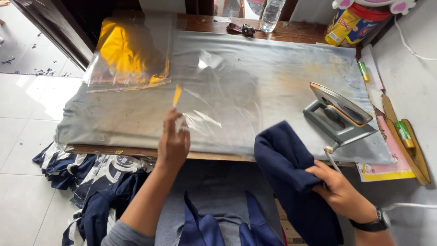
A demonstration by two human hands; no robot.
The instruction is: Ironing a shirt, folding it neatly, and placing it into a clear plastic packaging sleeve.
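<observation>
My left hand [173, 140] pinches the near edge of a clear plastic bag [214, 91] with a small yellow strip, lifted over the grey padded ironing surface [282, 77]. My right hand [337, 189], with a black wristwatch, grips a folded navy blue garment [291, 173] at the table's front edge, right of the bag. More navy fabric [214, 228] lies across my lap below.
A stack of clear bags over yellow sheet [129, 52] lies at the far left corner. A metal iron [339, 114] rests on its side at the right. A plastic bottle [271, 13], a tin [350, 23], markers [403, 132] and a pile of navy-and-white shirts [86, 177] on the floor surround the table.
</observation>
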